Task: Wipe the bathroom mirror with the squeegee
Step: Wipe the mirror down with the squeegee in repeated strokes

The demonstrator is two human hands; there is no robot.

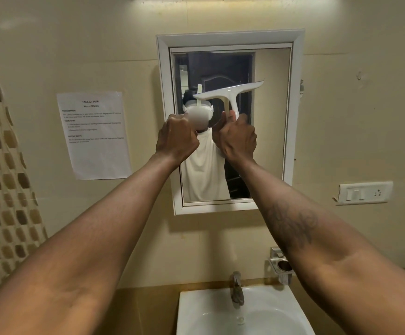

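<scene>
Glossy white plastic squeegee (230, 91), smooth reflective glass mirror (270, 117), glazed white ceramic basin (196, 310), dull metal tap (237, 290).

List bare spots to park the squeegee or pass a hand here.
Free: counter left of the sink; mirror glass right of the squeegee, up to its frame. Crowded: mirror centre, where right hand grips the squeegee beside the left hand.

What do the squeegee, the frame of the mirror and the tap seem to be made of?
Squeegee: probably moulded plastic, white and smooth with a slight sheen, head and handle looking like one piece.
Mirror frame: white, softly glossy, with mitred corners; painted wood or plastic, the picture does not settle which.
Tap: metal, grey and rather dull, with faint highlights.
</scene>
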